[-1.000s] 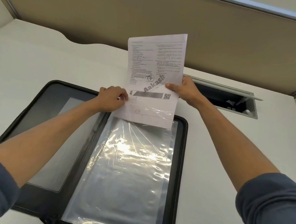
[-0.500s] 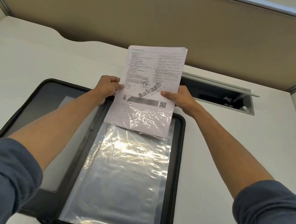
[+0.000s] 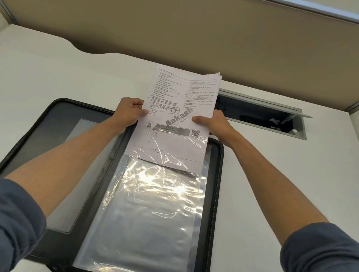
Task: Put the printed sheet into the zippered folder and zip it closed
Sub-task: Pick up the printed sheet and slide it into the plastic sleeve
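Observation:
A black zippered folder [image 3: 217, 184] lies open on the white desk, its right half covered by a clear plastic sleeve [image 3: 150, 217]. The printed sheet [image 3: 177, 104], white with small text, a grey watermark and a QR code, leans over the folder's far edge. Its lower part sits inside the sleeve's top opening. My left hand [image 3: 130, 113] pinches the sheet's left edge and my right hand [image 3: 212, 126] pinches its right edge, thumbs on the front. The sheet's upper edge looks like several pages stacked.
A white desk [image 3: 47, 73] carries the folder, with a tan partition wall [image 3: 185, 25] behind it. An open cable hatch [image 3: 264, 118] is recessed in the desk just right of the sheet. The folder's left half shows a grey window pocket [image 3: 77, 147].
The sheet has slid down and deeper into the plastic sleeve, tilting flatter toward the desk. Both hands moved down with it and my left hand shifted its hold to the sheet's left edge.

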A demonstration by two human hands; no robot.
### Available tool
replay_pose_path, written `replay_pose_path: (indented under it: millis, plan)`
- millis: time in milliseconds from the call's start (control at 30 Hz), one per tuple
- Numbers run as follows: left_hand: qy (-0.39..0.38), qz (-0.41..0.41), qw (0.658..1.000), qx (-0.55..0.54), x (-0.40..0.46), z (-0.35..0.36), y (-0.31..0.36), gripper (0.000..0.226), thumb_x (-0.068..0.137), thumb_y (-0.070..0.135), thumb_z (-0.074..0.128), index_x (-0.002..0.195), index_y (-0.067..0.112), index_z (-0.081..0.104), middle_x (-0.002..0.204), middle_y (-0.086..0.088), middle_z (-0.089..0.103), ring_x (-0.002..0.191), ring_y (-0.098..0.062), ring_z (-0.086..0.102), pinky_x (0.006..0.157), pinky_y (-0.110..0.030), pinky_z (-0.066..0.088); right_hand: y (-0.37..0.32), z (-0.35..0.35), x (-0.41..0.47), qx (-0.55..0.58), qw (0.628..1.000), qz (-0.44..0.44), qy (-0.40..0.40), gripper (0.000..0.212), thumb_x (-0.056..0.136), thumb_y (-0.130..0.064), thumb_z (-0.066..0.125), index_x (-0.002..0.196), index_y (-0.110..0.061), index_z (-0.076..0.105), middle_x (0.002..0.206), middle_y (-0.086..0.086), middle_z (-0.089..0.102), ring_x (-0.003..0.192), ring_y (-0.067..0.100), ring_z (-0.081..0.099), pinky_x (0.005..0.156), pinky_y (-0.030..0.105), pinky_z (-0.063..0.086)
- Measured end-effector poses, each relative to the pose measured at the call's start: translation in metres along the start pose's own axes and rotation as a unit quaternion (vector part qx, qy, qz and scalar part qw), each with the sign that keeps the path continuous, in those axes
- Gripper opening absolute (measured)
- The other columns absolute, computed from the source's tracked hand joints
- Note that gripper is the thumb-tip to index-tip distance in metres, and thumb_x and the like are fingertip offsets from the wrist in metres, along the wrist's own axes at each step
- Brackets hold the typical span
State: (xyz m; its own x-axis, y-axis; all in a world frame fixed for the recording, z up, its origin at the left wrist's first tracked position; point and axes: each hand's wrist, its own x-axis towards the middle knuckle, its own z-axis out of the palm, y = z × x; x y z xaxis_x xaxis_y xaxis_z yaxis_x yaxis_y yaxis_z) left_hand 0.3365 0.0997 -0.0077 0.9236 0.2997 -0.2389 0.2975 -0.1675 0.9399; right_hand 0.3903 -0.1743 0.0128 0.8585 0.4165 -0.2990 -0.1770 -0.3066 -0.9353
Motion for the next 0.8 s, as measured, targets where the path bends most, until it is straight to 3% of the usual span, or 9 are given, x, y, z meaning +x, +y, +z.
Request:
replay_pose_path:
  millis: [67,200,300,400,467,533,600,700,800]
  plan:
    - [-0.002,0.002,1.000,0.013,-0.004,0.000,-0.001,0.024,0.086,-0.003,0.066,0.106,0.010,0.063,0.086,0.003,0.069,0.073,-0.001,0.066,0.061,-0.009,0.051,0.002,0.001,-0.003,0.003,1.000,0.002,-0.002,0.037,0.089,-0.016,0.068,0.124,-0.017,0.058,0.116,-0.004,0.067,0.095,0.014,0.070,0.070,0.025,0.059]
    - [0.002,0.011,0.997,0.071,-0.014,0.000,-0.003,0.022,0.086,0.001,0.066,0.107,0.008,0.068,0.093,-0.005,0.071,0.084,-0.016,0.067,0.077,-0.023,0.055,0.002,0.003,-0.007,0.004,0.999,0.002,0.043,0.022,0.090,-0.027,0.067,0.112,-0.024,0.062,0.110,-0.007,0.067,0.088,0.009,0.070,0.061,0.019,0.056]
    - [0.014,0.012,0.993,0.117,-0.019,0.000,-0.003,0.011,0.085,0.004,0.066,0.094,0.010,0.068,0.086,-0.004,0.070,0.079,-0.017,0.064,0.073,-0.024,0.052,0.003,-0.002,-0.007,0.011,0.996,0.000,0.093,0.021,0.092,-0.013,0.064,0.113,-0.016,0.063,0.118,0.001,0.068,0.094,0.014,0.069,0.067,0.024,0.058]
    - [0.026,-0.009,0.986,0.166,-0.015,0.002,-0.003,0.012,0.082,0.011,0.064,0.087,0.001,0.065,0.078,-0.009,0.061,0.073,-0.022,0.053,0.071,-0.031,0.043,0.004,-0.005,-0.009,-0.019,0.996,0.004,0.086,0.029,0.090,-0.007,0.065,0.119,-0.011,0.062,0.122,0.005,0.067,0.099,0.018,0.068,0.072,0.026,0.059]
    - [0.034,-0.019,0.985,0.169,-0.010,0.003,0.002,0.018,0.084,0.017,0.065,0.097,0.005,0.065,0.086,-0.007,0.060,0.082,-0.024,0.053,0.077,-0.032,0.042,0.004,-0.006,-0.012,-0.024,0.997,0.011,0.072,0.031,0.089,-0.007,0.066,0.120,-0.010,0.062,0.123,0.007,0.067,0.099,0.019,0.068,0.075,0.029,0.060]
    - [0.018,-0.037,0.992,0.118,-0.004,0.007,0.009,0.036,0.088,0.020,0.066,0.121,0.008,0.059,0.110,-0.010,0.064,0.102,-0.027,0.059,0.086,-0.032,0.044,0.005,-0.006,-0.016,-0.034,0.998,0.017,0.058,0.033,0.089,-0.005,0.066,0.122,-0.008,0.061,0.124,0.008,0.066,0.104,0.023,0.067,0.081,0.034,0.059]
    - [0.007,-0.056,0.998,0.041,0.001,0.011,0.016,0.048,0.090,0.019,0.066,0.134,0.009,0.050,0.125,-0.015,0.060,0.110,-0.028,0.059,0.084,-0.029,0.045,0.010,-0.006,-0.020,-0.058,0.998,0.015,0.032,0.035,0.088,-0.005,0.067,0.123,-0.007,0.061,0.124,0.008,0.066,0.107,0.024,0.066,0.086,0.039,0.058]
    - [0.004,-0.057,0.998,-0.014,0.005,0.013,0.022,0.053,0.090,0.009,0.065,0.138,0.010,0.045,0.123,-0.015,0.060,0.097,-0.022,0.061,0.068,-0.024,0.047,0.017,-0.003,-0.026,-0.090,0.996,0.022,0.008,0.036,0.088,-0.007,0.067,0.124,-0.008,0.061,0.126,0.008,0.065,0.107,0.024,0.066,0.087,0.037,0.058]
    - [0.002,-0.025,0.999,0.034,0.006,0.011,0.021,0.055,0.088,0.001,0.064,0.139,0.013,0.044,0.110,-0.015,0.060,0.105,-0.032,0.062,0.080,-0.037,0.054,0.020,-0.002,-0.028,-0.095,0.995,0.023,0.007,0.035,0.087,-0.010,0.070,0.121,-0.010,0.063,0.124,0.005,0.066,0.097,0.018,0.069,0.071,0.024,0.059]
